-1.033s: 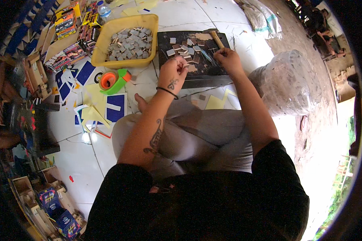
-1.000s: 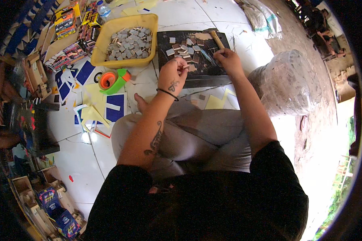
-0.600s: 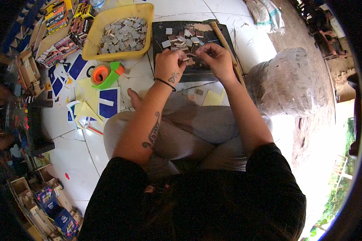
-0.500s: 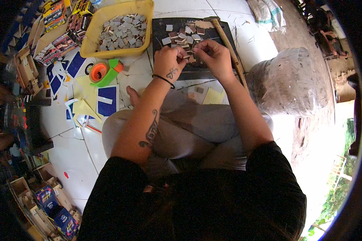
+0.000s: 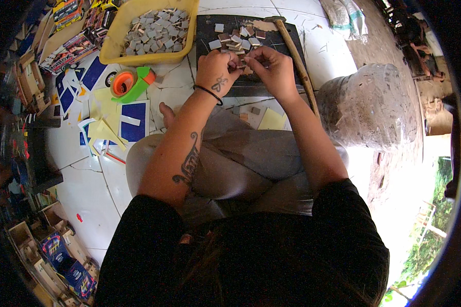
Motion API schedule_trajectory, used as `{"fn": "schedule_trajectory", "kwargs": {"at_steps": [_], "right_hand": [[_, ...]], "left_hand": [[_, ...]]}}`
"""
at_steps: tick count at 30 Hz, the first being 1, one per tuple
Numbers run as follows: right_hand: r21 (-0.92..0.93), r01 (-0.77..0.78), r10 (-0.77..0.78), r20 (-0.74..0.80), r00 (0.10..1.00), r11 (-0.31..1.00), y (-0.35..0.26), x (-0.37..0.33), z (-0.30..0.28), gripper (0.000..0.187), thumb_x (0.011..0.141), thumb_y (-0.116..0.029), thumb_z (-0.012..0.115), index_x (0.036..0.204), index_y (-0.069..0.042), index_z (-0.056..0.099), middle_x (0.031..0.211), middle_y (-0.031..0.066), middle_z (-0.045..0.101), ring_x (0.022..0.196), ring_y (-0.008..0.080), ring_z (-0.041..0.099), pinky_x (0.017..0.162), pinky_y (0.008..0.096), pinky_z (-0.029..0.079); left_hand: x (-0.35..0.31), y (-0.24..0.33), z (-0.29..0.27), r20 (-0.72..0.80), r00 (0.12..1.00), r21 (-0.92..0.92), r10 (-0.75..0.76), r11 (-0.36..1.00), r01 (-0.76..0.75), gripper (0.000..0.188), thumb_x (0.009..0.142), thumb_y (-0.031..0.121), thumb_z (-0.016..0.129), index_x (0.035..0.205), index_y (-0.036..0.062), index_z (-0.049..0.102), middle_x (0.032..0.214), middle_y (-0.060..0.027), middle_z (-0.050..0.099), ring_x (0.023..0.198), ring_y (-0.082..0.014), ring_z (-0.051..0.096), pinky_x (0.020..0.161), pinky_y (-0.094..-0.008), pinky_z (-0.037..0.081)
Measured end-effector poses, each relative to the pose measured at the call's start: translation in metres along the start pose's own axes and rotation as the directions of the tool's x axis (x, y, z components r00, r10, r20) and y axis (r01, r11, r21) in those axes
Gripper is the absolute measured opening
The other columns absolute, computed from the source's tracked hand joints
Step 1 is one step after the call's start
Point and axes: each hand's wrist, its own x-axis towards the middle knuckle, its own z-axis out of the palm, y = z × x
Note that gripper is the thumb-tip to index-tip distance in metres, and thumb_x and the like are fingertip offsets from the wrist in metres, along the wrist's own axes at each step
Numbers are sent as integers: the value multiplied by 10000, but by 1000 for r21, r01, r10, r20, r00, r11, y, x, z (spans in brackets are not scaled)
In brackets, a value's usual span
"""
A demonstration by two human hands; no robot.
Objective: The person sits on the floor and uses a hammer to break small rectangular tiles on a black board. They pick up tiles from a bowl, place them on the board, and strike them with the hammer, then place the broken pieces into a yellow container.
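Both hands work close together above the near part of a black board point(image 5: 230, 92) on the floor. My left hand point(image 5: 214, 74) is closed, its thumb and fingers pinching a small square wooden piece, mostly hidden. Facing it, my right hand point(image 5: 275, 74) has thumb and forefinger pressed together at that piece. Whatever is between those fingertips is too small to make out. Just beyond my hands lies a loose heap of small square wooden pieces point(image 5: 236, 39), some grey-topped, some brown. A hammer point(image 5: 294, 53) with a wooden handle rests along the board's right side.
A yellow plastic tub point(image 5: 107, 51) full of similar pieces stands beyond the board's left. Nearer are a green tape dispenser point(image 5: 138, 91) and paper scraps point(image 5: 105, 135). A plastic-wrapped bundle point(image 5: 366, 107) sits at right. Wooden toy trucks point(image 5: 61, 256) stand at lower left. Nails point(image 5: 322, 47) lie on the tiles.
The view has shifted slightly. My hands stay over the board, and the fingertips have drawn a little closer together around the small piece.
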Motion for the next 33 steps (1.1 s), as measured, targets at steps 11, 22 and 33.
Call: {"fn": "schedule_trajectory", "kwargs": {"at_steps": [11,22,33], "right_hand": [[-158,130,-125,43,991,979,-10,2,1,95,787,-76,682,848,-12,646,767,117,657,631,169,636,580,269,498],[-822,-262,437,-17,900,507,24,-31,-73,564,791,-146,653,1274,-34,383,1172,224,486,955,399,586,856,417,490],[-60,-494,496,176,850,868,-50,-101,-115,350,935,-77,437,1284,-47,438,768,81,550,642,139,509,630,297,455]], "left_hand": [[0,9,-6,-12,1000,-55,-3,998,2,142,716,142,704,820,50,672,764,-111,654,722,-279,631,648,-366,495],[-4,8,7,-131,991,-153,17,987,-37,125,775,138,672,800,16,656,744,-135,637,652,-261,625,606,-343,493],[-5,11,6,-129,991,-159,35,986,-55,149,778,170,674,787,22,655,772,-128,646,687,-268,624,639,-350,489]]}}
